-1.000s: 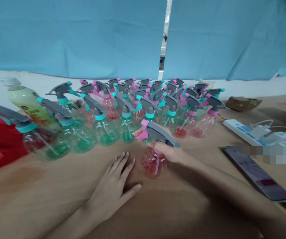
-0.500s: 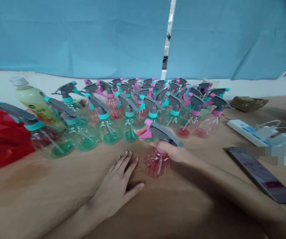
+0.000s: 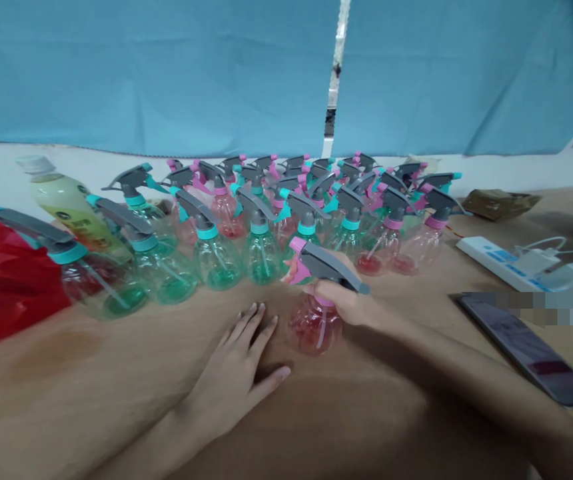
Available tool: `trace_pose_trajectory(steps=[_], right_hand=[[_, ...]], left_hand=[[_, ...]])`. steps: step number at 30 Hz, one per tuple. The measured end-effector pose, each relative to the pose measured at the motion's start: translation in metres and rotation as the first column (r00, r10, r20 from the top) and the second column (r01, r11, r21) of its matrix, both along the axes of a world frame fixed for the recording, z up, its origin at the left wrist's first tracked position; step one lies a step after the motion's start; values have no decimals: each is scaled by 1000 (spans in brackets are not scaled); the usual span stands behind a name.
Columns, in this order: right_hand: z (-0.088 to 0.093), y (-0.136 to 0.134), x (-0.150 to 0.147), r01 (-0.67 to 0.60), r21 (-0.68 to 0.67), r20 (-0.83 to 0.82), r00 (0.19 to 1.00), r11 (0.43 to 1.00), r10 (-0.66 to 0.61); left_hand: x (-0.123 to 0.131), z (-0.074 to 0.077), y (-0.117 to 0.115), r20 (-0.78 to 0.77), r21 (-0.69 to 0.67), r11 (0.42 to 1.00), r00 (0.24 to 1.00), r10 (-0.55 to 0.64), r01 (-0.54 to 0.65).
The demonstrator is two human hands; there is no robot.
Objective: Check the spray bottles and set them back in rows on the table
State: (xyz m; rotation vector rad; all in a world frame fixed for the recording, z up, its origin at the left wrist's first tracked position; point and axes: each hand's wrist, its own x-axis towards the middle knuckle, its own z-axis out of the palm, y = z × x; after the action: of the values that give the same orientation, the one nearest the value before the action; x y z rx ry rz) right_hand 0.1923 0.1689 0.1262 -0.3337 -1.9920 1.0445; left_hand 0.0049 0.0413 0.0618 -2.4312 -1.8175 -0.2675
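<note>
R hand (image 3: pixel 349 303) was shut round the neck of a spray bottle (image 3: pixel 314 330), fingers up by its pink trigger (image 3: pixel 300 268). Bottle stood abt. upright in the grip; couldn't tell if its base touched the table (image 3: pixel 131 380) or hung just over it. Grey spray head (image 3: pixel 334 267) sat on top of the grip, pink nozzle (image 3: pixel 296 245) pointing off to the left. Red liquid showed below the hand, w/ a pale tube (image 3: pixel 322 333) running down in it.

L hand (image 3: pixel 236 370) lay palm down on the table just left of the grip, fingers a bit spread, nothing held.

Behind the grip: rows of other spray bottles, close together. Nearest ones, behind & to the left, had teal collars, e.g. a green-liquid bottle (image 3: pixel 218 267); behind & right, a pink-collar bottle (image 3: pixel 370 257) w/ a little red liquid. Back rows overlapped too much to count.

Far left of the grip: red plastic bag (image 3: pixel 11 287) & a tilted drink bottle (image 3: pixel 69 203), white cap. Right of it: phone (image 3: pixel 531 350) lying flat, then, a bit further back, a power strip (image 3: pixel 491 262) w/ white plugs, & beyond that a brown packet (image 3: pixel 499 203). Blue cloth (image 3: pixel 216 73) hung behind everything.
</note>
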Motion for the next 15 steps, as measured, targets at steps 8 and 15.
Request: trace_pose_trajectory(steps=[8, 15], right_hand=[[1, 1, -1, -51, -47, -29, 998, 998, 50], [-1, 0, -1, 13, -58, -12, 1000, 998, -13]], left_hand=[[-1, -1, 0, 19, 6, 1000, 1000, -22, 22], [1, 3, 1, -43, -9, 1000, 999, -12, 12]])
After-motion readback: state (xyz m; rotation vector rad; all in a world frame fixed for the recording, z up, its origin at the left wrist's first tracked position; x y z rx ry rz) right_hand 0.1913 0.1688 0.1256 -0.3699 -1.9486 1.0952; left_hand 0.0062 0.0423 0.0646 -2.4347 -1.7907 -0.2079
